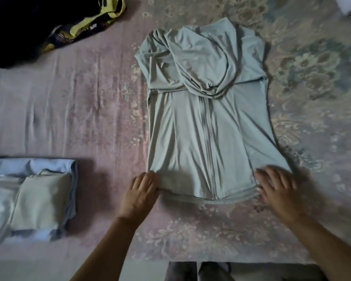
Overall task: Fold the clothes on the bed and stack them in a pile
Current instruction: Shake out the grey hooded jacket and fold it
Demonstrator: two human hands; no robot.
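A pale grey-green zip-up jacket (pixel 207 122) lies flat on the bed (pixel 101 110), zipper facing up, its sleeves and hood folded in over the chest. My left hand (pixel 140 191) rests at the hem's left corner with its fingers touching the fabric edge. My right hand (pixel 278 187) lies flat on the hem's right corner, fingers spread and blurred. A pile of folded clothes (pixel 30 197) sits at the left: a beige piece on top of light blue and white ones.
A dark heap of unfolded clothes with yellow-green patches (pixel 55 23) lies at the far left corner. The bedsheet is pink with a floral pattern. The bed's near edge runs along the bottom, with my legs (pixel 199 270) below it.
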